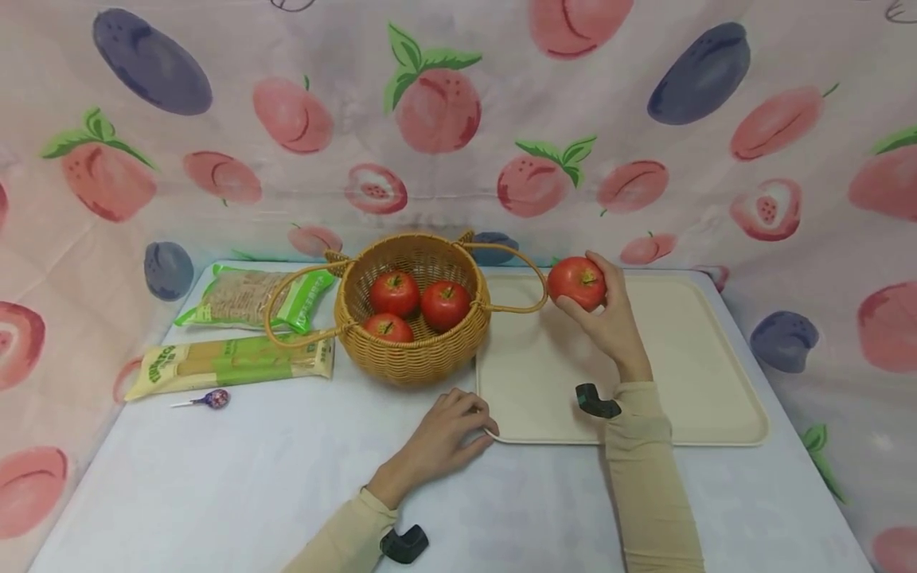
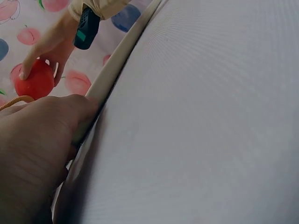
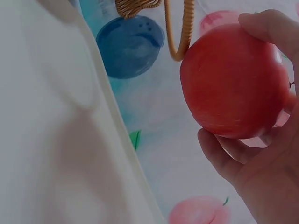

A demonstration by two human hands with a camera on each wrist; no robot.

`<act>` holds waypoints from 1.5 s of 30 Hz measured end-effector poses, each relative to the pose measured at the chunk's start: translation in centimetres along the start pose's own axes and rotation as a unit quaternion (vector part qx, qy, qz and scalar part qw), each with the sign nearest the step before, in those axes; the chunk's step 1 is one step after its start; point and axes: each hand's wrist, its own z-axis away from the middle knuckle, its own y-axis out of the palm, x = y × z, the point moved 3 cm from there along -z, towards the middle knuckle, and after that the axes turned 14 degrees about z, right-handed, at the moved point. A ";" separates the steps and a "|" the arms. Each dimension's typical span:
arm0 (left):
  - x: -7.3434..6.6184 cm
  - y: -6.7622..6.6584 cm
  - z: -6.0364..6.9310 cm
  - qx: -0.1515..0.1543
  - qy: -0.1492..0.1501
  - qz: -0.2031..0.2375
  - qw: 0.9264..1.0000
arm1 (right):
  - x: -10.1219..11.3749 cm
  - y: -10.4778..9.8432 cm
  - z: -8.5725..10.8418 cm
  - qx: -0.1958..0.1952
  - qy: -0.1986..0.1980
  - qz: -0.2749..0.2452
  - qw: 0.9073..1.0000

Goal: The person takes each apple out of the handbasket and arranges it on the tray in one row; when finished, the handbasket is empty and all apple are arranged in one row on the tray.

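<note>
In the head view the right hand (image 1: 605, 318) holds a red apple (image 1: 575, 282) above the cream tray (image 1: 688, 358), beside the basket's right handle. The right wrist view shows thumb and fingers of the right hand (image 3: 266, 172) around the apple (image 3: 233, 81). Three more apples, one of them (image 1: 446, 305) at the right, lie inside the wicker basket (image 1: 411, 362). At the tray's near left corner is the left hand (image 1: 447, 438), its fingers bent, touching the rim; the left wrist view has this hand (image 2: 42, 140) against the tray edge (image 2: 117, 65).
Left of the basket lie a green-edged clear packet (image 1: 243, 297) and, nearer, a long yellow and green packet (image 1: 236, 362). A wrapped lollipop (image 1: 215, 399) is in front of them. Fruit-patterned cloth (image 1: 437, 183) hangs behind and at both sides of the white table.
</note>
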 end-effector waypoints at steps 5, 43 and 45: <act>0.0 0.0 -0.2 0.007 -0.001 -0.004 1.000 | -1.3 0.0 -0.2 0.005 0.036 0.008 0.999; 0.1 0.1 0.2 0.013 -0.028 0.000 1.000 | -8.8 2.9 -0.8 0.130 0.113 0.070 0.983; 0.1 0.1 0.1 0.013 -0.027 0.000 1.000 | -8.9 2.8 -0.8 0.128 0.115 0.074 0.982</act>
